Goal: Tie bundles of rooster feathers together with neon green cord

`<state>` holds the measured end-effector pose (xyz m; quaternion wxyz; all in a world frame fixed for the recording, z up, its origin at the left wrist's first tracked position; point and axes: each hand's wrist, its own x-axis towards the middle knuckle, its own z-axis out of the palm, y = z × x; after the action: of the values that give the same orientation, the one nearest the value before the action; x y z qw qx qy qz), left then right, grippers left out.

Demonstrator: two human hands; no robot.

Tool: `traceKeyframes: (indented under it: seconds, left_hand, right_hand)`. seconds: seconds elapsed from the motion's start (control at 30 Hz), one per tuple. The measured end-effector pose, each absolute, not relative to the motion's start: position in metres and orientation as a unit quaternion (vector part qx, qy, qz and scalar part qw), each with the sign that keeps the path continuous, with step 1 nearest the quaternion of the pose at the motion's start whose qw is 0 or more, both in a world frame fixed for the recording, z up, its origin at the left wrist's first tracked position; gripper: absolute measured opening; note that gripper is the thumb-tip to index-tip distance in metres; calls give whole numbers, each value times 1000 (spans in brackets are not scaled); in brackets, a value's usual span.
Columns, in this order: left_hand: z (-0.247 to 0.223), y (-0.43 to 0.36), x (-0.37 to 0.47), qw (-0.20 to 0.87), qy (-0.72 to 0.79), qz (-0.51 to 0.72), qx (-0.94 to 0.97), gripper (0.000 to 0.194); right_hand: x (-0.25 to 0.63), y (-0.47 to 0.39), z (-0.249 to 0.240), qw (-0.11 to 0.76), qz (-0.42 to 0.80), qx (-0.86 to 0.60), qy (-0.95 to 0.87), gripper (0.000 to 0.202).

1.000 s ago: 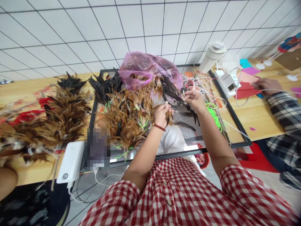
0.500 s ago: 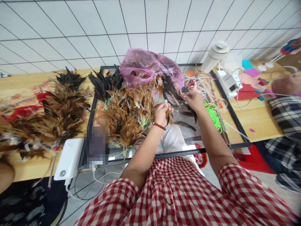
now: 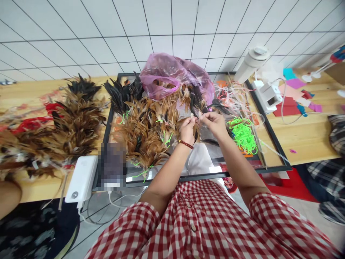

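My left hand (image 3: pixel 188 130) is closed around a small bunch of brown feathers, whose pale quill ends stick up above the thumb. Close by on its right, my right hand (image 3: pixel 216 125) pinches a thin feather, its tip near those quills. Just left of my hands, a large heap of brown feathers (image 3: pixel 147 126) has bits of green string among it. Black feathers (image 3: pixel 124 94) lie at the heap's far left. Behind my hands, a pink plastic bag (image 3: pixel 185 70) sits with more feathers spilling from its mouth.
Bright green string (image 3: pixel 242 135) lies right of my right arm, below pale tangled strips (image 3: pixel 233 95). A white bottle (image 3: pixel 252 63) and power strip (image 3: pixel 265 97) stand at right. A white power bank (image 3: pixel 81 178) is at left, beside another feather pile (image 3: pixel 78 122). A co-worker's plaid sleeve shows at right.
My right hand has moved left from the dark feathers by the bag to my left hand, bringing a thin feather. The co-worker's hand at the right has gone from view.
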<state>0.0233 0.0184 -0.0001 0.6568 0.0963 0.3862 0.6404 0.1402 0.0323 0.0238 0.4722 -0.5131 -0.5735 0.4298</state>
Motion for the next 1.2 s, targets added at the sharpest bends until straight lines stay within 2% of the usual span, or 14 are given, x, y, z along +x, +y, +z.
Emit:
traceKeyframes:
  seconds: [0.17,0.3,0.47,0.67,0.77,0.9,1.2]
  left_hand:
    - [-7,19,24,640,406,642,118,9]
    - [-7,17,25,645,402,636,129,7]
    - [-4,15,28,651,406,623,155,11]
    - [-7,12,28,612,464,593,244,18]
    - [-7,12,26,599,473,593,258,15]
    - [-5,10,26,602,473,591,255,17]
    - [1,8,26,646,453,566,239,23]
  right_hand:
    - [131,28,20,450,461,-529,-553,42]
    - [133,31,23,445,500,-537,-514,50]
    - [134,31,26,454,520,-539,-483,57]
    - [138,32,21,480,473,-522,-522,54]
    - [138,30,21,487,495,-487,-530,50]
    - [136,27,24,485,529,-455,-528,44]
    - [137,27,24,498,501,-480,-520,49]
